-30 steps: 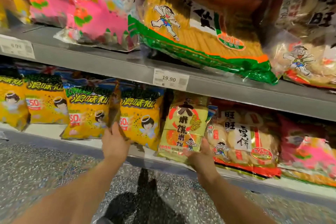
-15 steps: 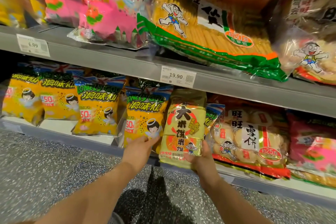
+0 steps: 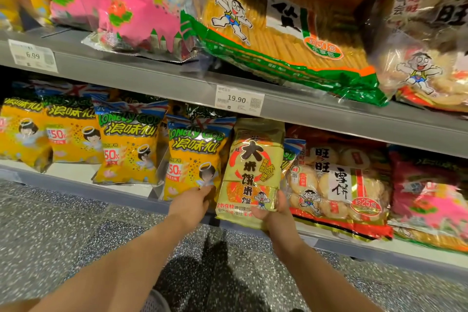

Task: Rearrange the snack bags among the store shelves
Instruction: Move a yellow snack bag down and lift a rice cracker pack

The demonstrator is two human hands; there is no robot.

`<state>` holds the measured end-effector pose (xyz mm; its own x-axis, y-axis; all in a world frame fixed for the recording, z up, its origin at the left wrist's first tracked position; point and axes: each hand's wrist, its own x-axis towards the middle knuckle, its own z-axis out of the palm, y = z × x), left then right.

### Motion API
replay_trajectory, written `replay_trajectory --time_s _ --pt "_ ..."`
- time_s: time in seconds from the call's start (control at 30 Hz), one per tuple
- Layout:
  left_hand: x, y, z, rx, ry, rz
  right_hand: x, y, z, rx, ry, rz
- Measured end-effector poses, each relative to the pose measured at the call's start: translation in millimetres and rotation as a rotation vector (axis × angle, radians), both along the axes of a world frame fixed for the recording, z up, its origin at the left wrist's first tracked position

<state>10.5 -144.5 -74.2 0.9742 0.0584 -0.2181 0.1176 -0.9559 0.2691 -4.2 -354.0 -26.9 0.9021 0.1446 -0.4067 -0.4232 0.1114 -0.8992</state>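
- Hands first: I have my right hand [image 3: 274,210] closed on the lower right corner of the pale yellow rice-cracker pack [image 3: 253,172], thumb on its front face, fingers hidden behind.
- My left hand [image 3: 192,204] pinches the bottom edge of the orange snack bag [image 3: 195,159] just left of that pack.
- Both bags stand upright on the lower shelf [image 3: 76,182], long axes vertical, sides touching; the pack's bottom overhangs the shelf lip towards me.
- The pack sits directly above my right hand, so that hand is nearer and carries it; I judge a straight pull towards me frees it.
- The red-trimmed cracker bag [image 3: 339,185] presses against the pack's right side and may drag along.
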Motion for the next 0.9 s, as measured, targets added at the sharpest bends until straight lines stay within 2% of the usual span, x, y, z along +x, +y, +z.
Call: replay_trajectory --time_s 0.1,0.27,0.37,0.43,0.7,0.9 --pt "-7 5 8 -0.076 -0.03 -0.03 -3 -1 3 0.047 0.015 -0.014" --pt "-24 6 37 -0.367 -0.043 -0.041 -22 -7 12 0.067 0.041 -0.009" --pt "-52 -1 59 -0.282 -0.036 -0.244 -44 -5 20 -0.006 0.1 0.026" --pt "-73 -3 65 -0.242 -0.01 -0.307 -59 -3 25 -0.042 0.131 0.048" --pt "-144 -3 103 -0.055 0.108 -0.362 -133 -15 81 -0.103 -0.027 0.25" --pt "-186 -12 165 0.055 0.021 -0.306 -169 -17 114 -0.092 -0.156 0.216"
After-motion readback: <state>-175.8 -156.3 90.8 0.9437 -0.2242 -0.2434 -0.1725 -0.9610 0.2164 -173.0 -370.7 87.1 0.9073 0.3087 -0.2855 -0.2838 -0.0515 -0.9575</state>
